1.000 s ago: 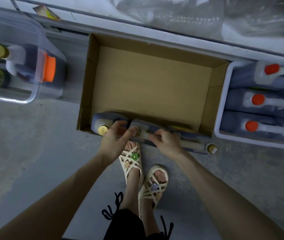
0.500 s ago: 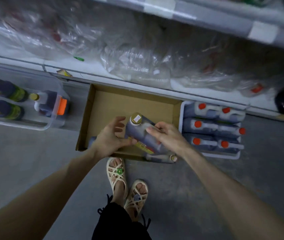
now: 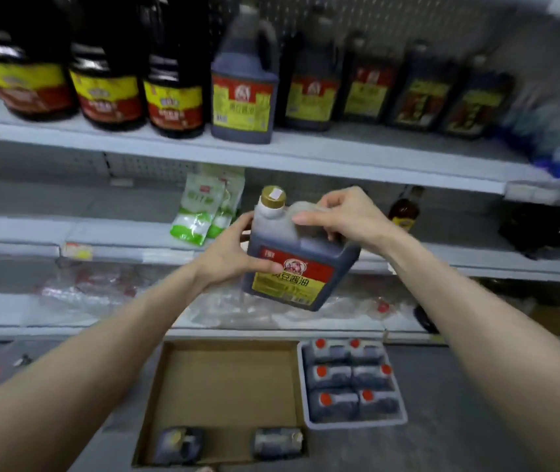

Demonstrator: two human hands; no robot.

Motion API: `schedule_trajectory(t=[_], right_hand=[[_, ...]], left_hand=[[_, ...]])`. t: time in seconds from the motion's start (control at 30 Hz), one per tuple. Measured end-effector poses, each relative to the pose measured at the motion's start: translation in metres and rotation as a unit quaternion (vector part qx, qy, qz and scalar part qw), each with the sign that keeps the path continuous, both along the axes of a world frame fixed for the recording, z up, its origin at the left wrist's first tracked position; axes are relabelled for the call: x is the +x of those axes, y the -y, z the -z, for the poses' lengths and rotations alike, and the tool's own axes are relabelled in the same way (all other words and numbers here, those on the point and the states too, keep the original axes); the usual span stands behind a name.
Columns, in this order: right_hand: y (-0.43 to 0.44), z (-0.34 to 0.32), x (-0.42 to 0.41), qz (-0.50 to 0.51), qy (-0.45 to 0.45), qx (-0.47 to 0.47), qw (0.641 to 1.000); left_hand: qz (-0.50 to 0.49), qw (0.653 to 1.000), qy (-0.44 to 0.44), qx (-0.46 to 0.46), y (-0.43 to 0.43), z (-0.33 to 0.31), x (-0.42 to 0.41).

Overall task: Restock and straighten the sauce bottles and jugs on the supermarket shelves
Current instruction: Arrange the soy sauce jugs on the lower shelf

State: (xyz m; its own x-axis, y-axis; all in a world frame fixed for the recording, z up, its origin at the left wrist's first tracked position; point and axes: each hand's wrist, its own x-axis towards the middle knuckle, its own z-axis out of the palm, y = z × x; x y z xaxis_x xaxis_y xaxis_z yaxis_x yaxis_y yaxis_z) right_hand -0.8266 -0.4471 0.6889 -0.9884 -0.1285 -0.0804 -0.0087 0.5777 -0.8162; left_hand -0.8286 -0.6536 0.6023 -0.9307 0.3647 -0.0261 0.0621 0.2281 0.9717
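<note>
Dark sauce jug (image 3: 297, 264) held in mid-air in front of the middle shelf (image 3: 33, 229), tilted so that its gold cap (image 3: 273, 196) leaned to the left and its red-and-yellow label faced the camera. The left hand (image 3: 234, 257) gripped the jug's side, thumb laid across the top of the label; the right hand (image 3: 343, 216) curled over the moulded handle at the top. Both hands were closed round the jug, neither one spread.

The step in hand was judged to be the lift to the upper shelf (image 3: 339, 155), where a matching jug (image 3: 244, 93) stood upright at the front edge with similar jugs set further back to its right. To do it well, the right hand should take the weight by the handle while the left slides under the base. The jug should be brought upright before it clears the shelf lip, then set down label forward and level with the front jug – not pushed in at a slant, which could knock its neighbours.

Below, an open cardboard box (image 3: 224, 379) on the floor (image 3: 476, 420) held two more jugs (image 3: 178, 444) lying on their sides, and a tray (image 3: 357, 424) of red-capped jugs stood just beside it
</note>
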Motion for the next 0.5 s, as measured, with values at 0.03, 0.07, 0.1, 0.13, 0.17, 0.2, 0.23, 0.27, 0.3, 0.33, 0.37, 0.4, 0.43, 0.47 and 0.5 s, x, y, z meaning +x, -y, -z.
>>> schedule_trajectory(t=[0.03,0.07,0.1,0.13,0.17,0.2,0.23,0.27,0.3,0.33,0.37,0.4,0.43,0.47,0.5], right_hand=[[-0.004,-0.042,0.008,0.004,-0.029,-0.01,1.0],[-0.007,-0.07,0.011,0.003,-0.052,-0.016,0.999],[-0.008,-0.094,0.012,0.001,-0.072,-0.017,0.997],[-0.009,-0.121,0.016,0.0,-0.097,-0.015,0.995],[-0.011,-0.147,0.02,0.0,-0.117,-0.01,0.993],[-0.012,-0.176,0.024,-0.001,-0.134,-0.008,0.991],[-0.012,-0.2,0.028,-0.003,-0.148,-0.005,0.989],[-0.012,-0.223,0.032,-0.004,-0.164,0.004,0.986],[-0.012,-0.248,0.036,-0.001,-0.185,0.007,0.983],[-0.012,-0.266,0.037,0.004,-0.2,0.002,0.98],[-0.012,-0.283,0.039,0.01,-0.216,-0.004,0.976],[-0.013,-0.294,0.04,0.016,-0.231,-0.007,0.973],[-0.013,-0.302,0.038,0.023,-0.243,-0.008,0.97],[-0.014,-0.311,0.038,0.029,-0.255,-0.008,0.966],[-0.015,-0.318,0.038,0.034,-0.265,-0.007,0.964]], left_hand=[[-0.004,1.0,-0.024,0.011,-0.006,-0.04,0.004],[-0.006,0.999,-0.039,0.029,-0.011,-0.066,0.005],[-0.004,0.998,-0.048,0.046,-0.014,-0.088,0.004],[-0.002,0.996,-0.063,0.057,-0.017,-0.115,0.005],[-0.004,0.995,-0.077,0.057,-0.019,-0.139,0.005],[-0.003,0.994,-0.096,0.053,-0.019,-0.166,0.006],[0.003,0.993,-0.11,0.052,-0.02,-0.19,0.006],[0.009,0.991,-0.122,0.055,-0.021,-0.212,0.008],[0.011,0.989,-0.135,0.061,-0.021,-0.237,0.008],[0.01,0.987,-0.144,0.069,-0.022,-0.257,0.01],[0.011,0.984,-0.158,0.08,-0.023,-0.277,0.012],[0.012,0.981,-0.171,0.086,-0.024,-0.291,0.013],[0.012,0.979,-0.179,0.093,-0.026,-0.302,0.013],[0.01,0.977,-0.187,0.099,-0.028,-0.312,0.013],[0.005,0.976,-0.191,0.107,-0.029,-0.32,0.011]])
